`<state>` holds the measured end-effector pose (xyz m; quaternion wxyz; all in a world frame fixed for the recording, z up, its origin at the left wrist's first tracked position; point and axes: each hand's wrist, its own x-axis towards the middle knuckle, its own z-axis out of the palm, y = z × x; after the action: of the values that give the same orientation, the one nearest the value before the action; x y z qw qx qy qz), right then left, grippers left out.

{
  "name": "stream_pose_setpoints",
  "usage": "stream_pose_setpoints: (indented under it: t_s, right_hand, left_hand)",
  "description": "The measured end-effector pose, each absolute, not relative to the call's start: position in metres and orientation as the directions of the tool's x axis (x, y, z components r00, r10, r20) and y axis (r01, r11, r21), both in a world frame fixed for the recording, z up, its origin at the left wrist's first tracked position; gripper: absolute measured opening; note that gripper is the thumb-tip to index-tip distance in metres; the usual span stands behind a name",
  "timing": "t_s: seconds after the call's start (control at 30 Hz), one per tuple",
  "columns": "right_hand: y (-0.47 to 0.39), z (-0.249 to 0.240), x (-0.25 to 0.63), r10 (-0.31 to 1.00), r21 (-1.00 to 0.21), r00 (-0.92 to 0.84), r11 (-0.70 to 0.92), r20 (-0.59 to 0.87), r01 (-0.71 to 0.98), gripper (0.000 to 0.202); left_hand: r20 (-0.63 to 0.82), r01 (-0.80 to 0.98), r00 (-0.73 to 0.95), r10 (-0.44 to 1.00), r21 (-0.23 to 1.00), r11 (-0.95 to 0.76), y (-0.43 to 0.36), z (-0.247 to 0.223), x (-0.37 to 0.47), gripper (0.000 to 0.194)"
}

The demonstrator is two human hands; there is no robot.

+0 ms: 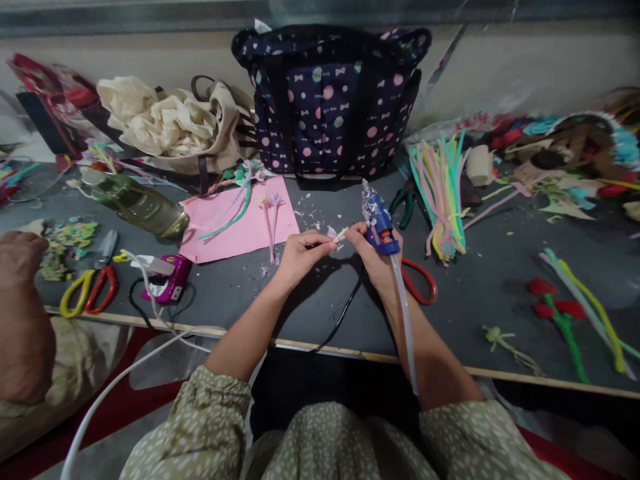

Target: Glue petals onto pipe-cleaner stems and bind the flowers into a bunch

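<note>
Near the middle of the dark table, my left hand pinches one end of a small pale craft piece. My right hand has its thumb and finger closed at the other end of that piece. A blue glue gun is held in my right hand too, nozzle pointing up and away, with a translucent glue stick trailing from its back. Left of my hands, pale purple and cream stems lie on a pink sheet. Small scraps are scattered around.
A patterned bag stands behind. Scissors, a purple power socket and a bottle are at left, beside another person's arm. Fuzzy stems, pliers and red flowers are at right.
</note>
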<state>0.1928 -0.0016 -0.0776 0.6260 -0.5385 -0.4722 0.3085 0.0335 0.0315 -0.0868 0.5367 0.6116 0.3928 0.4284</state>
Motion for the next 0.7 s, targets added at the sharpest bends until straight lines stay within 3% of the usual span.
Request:
stream_pose_setpoints:
  t_s: [0.3,0.47,0.7]
  right_hand:
    - [0.0,-0.082,0.19,0.865,-0.951,0.397,0.263,0.306,0.161,0.022]
    - [-0.002,-0.08,0.195,0.882,-0.973,0.415,0.184,0.225,0.137,0.026]
    - [-0.009,-0.076,0.193,0.99,-0.995,0.096,0.1,0.102,0.03,0.042]
  left_hand:
    - [0.119,0.044,0.34,0.933,0.989,-0.142,0.031,-0.088,0.033,0.012]
    - [-0.032,-0.1,0.257,0.966,0.993,0.06,0.036,-0.089,0.032,0.022]
    - [-0.191,-0.335,0.154,0.969,0.913,0.233,0.043,-0.087,0.028,0.026]
